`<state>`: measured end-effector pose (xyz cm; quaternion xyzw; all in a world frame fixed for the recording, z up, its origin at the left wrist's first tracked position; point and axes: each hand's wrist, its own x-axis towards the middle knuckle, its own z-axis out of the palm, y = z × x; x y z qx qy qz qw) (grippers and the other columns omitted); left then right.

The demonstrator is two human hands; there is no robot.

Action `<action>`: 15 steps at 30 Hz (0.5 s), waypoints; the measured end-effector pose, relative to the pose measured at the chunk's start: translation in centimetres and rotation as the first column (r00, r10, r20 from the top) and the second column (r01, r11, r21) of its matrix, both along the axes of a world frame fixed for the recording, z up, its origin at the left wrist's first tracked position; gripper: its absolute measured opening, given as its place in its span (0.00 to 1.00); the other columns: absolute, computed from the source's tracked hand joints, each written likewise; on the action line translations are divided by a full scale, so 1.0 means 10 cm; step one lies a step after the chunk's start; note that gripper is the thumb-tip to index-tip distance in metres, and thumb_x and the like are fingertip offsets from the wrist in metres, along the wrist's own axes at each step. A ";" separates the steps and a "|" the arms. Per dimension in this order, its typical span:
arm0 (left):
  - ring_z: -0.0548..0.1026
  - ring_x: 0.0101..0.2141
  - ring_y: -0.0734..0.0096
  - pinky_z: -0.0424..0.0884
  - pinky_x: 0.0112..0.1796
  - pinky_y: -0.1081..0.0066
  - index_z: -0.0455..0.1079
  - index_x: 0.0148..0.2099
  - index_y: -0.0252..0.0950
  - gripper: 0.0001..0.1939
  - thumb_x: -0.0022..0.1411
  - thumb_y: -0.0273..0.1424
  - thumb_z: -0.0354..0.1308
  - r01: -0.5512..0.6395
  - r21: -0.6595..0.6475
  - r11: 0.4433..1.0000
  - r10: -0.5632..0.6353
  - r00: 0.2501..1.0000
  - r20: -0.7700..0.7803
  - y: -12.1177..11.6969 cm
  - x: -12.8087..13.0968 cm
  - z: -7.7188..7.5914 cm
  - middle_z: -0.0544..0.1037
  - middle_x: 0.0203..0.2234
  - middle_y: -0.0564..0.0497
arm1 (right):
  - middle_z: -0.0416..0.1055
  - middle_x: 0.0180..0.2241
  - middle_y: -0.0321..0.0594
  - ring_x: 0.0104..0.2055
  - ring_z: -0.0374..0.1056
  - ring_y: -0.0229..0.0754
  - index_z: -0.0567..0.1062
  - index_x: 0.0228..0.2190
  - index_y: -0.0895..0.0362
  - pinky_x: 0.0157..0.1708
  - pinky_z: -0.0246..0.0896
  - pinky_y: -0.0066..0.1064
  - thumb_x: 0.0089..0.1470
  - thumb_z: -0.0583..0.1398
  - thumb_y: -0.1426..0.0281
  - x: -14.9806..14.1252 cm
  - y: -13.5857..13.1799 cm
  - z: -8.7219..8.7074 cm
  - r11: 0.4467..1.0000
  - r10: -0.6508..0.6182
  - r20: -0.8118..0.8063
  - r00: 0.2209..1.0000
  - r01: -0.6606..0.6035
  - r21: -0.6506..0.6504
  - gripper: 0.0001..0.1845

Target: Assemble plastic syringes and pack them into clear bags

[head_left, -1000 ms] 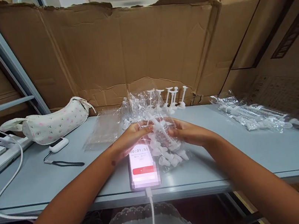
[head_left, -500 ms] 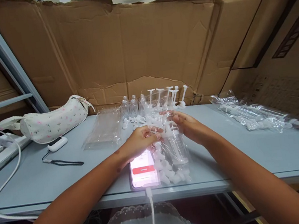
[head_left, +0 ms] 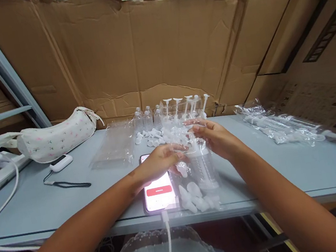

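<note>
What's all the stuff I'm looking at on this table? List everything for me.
Clear plastic bag of white parts: one, held up over the table's front edge.
Phone: one, screen lit, under the bag, cable plugged in.
Small bottles: three, clear, at the back.
White plungers: about five, upright, beside the bottles.
Flat empty bags: clear stack, centre-left.
Filled bags: clear pile, right.
Pouch: one, white, floral, left.
Small white device: one, black strap.
Table: grey.
Cardboard: brown, behind.
Left hand: grips bag.
Right hand: grips bag.
</note>
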<state>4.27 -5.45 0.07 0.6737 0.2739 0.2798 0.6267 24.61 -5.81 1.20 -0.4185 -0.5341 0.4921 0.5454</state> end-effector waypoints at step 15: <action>0.75 0.35 0.68 0.70 0.33 0.69 0.73 0.44 0.32 0.14 0.58 0.35 0.61 -0.163 -0.090 0.982 0.166 0.986 0.016 -0.02 -0.02 0.07 0.79 0.37 0.43 | 0.68 0.30 0.35 0.34 0.65 0.35 0.77 0.37 0.53 0.32 0.63 0.27 0.44 0.67 0.61 0.00 0.05 -0.05 0.999 0.044 0.004 0.999 -0.044 0.021 0.16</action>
